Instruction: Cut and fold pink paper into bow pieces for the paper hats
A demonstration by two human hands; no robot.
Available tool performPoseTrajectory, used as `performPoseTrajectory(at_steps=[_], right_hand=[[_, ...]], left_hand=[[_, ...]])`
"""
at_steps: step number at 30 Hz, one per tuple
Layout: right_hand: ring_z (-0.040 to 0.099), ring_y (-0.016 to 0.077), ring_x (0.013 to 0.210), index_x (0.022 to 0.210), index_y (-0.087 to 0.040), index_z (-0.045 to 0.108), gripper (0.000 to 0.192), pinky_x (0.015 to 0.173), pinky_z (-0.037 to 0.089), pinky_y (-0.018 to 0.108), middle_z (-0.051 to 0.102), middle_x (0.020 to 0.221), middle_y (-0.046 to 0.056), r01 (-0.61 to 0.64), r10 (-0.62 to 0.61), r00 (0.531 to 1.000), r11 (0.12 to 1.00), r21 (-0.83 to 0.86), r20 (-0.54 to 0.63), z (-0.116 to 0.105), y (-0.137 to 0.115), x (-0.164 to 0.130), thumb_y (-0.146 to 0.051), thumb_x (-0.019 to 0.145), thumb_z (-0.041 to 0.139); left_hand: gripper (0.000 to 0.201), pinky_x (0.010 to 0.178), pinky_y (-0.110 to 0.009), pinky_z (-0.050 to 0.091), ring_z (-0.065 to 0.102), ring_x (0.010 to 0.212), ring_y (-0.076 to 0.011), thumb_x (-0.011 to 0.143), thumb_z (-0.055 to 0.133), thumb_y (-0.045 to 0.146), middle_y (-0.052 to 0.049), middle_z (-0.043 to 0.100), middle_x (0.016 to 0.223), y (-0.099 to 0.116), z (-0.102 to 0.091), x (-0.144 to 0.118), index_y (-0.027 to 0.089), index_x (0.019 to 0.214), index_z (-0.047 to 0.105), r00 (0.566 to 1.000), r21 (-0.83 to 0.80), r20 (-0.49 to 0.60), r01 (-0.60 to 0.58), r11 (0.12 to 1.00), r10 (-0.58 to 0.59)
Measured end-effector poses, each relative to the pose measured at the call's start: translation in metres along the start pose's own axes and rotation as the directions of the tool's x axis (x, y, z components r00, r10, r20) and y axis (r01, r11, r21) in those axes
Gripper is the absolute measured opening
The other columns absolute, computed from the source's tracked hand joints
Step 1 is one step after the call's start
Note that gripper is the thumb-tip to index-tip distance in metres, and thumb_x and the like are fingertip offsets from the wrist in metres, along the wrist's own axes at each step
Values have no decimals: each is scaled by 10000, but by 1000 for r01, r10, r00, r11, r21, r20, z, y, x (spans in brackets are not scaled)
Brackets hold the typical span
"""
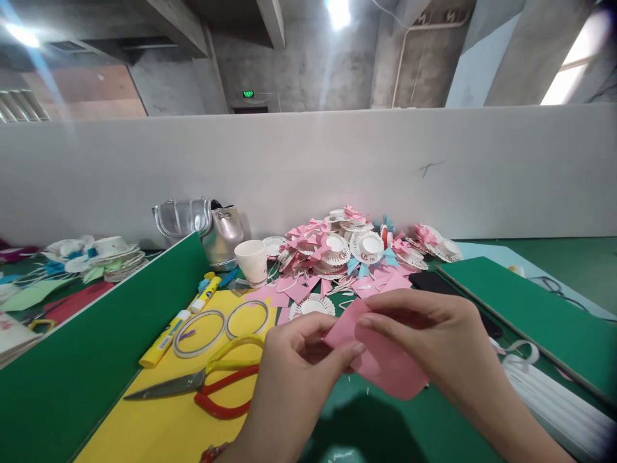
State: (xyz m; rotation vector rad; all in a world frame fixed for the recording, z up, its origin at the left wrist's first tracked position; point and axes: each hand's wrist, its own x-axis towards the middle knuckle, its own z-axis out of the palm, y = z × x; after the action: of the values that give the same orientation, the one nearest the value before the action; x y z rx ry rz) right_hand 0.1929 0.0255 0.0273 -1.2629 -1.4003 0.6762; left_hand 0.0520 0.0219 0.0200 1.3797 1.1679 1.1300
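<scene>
Both hands meet over the near middle of the green table (385,418), pinching one pink paper (385,363) between them. The left hand (294,363) grips the paper's left edge with the thumb on top and the fingers curled beneath. The right hand (434,337) comes from the right, its fingers pressed together along the paper's upper edge, with the thumb hidden behind the sheet. The paper is held just above the table, curved, its lower corner hanging toward the near right.

Left of the hands lies a yellow sheet (159,424). On it rest scissors (202,386) with red and yellow handles, blades pointing left, and beyond them two tape rings (222,328) side by side. A yellow glue stick (164,337) lies at the sheet's far left edge, with a second one (205,294) just beyond it.

Farther off stands a white paper cup (252,260), and behind it a silver bag (205,228) against the white wall (337,167). Right of the cup spreads a pile of cut paper cups and pink scraps (351,254). A green board (540,315) lies on the right, with white strips (554,399) near it. Another green board (96,347) slants on the left, and more paper pieces (96,254) lie beyond it, far left.
</scene>
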Motion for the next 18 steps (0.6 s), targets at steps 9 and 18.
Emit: performPoseTrajectory(at_steps=[9,18], right_hand=[[656,192,542,575,-279,722,84,498,547,250,719,610,2,1,-1,1000,1000,-3,-2,-1,-3,0,-204,552,693],[666,202,557,582,-294,725,83,496,552,251,724,625,-2,25,-25,1000,1000,-11,14,-4,0,0,-223,572,684]], left_hand=[[29,459,-171,477,615,491,-138,591,672,164,12,659,503,4,0,0,177,572,655,1000,-32,-8,29,999,-30],[69,448,-180,468,598,482,-140,593,670,193,10,641,485,3,1,-3,181,528,648,999,36,-23,23,999,-22]])
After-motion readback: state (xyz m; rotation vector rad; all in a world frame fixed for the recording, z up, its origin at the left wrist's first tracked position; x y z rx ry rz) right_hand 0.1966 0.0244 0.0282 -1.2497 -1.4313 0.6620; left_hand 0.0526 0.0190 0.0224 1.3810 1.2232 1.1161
